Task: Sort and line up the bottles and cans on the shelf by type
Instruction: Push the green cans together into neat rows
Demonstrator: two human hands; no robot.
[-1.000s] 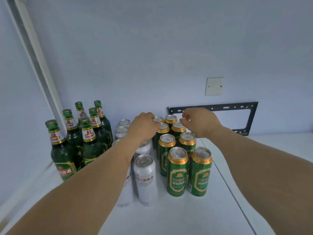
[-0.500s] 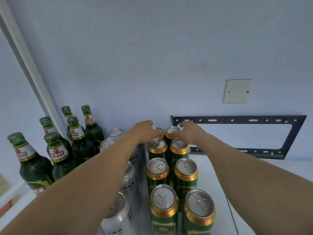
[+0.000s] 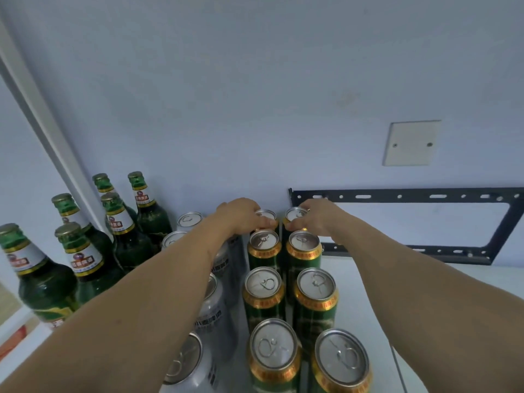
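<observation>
Two columns of green cans with gold rims (image 3: 264, 290) run from the front of the white shelf (image 3: 365, 304) to the back wall. My left hand (image 3: 241, 215) grips the rearmost green can of the left column (image 3: 266, 215). My right hand (image 3: 319, 218) grips the rearmost green can of the right column (image 3: 295, 214). Silver cans (image 3: 189, 219) stand in a column to the left, partly hidden under my left forearm. Several green glass bottles (image 3: 119, 222) are grouped at the far left.
A black metal bracket (image 3: 411, 195) is fixed low on the back wall behind the right side. A white wall plate (image 3: 411, 143) sits above it. A white upright post (image 3: 42, 120) bounds the left corner behind the bottles.
The view has moved closer and lower over the cans. Both hands have settled onto the two rearmost green cans at the back wall.
</observation>
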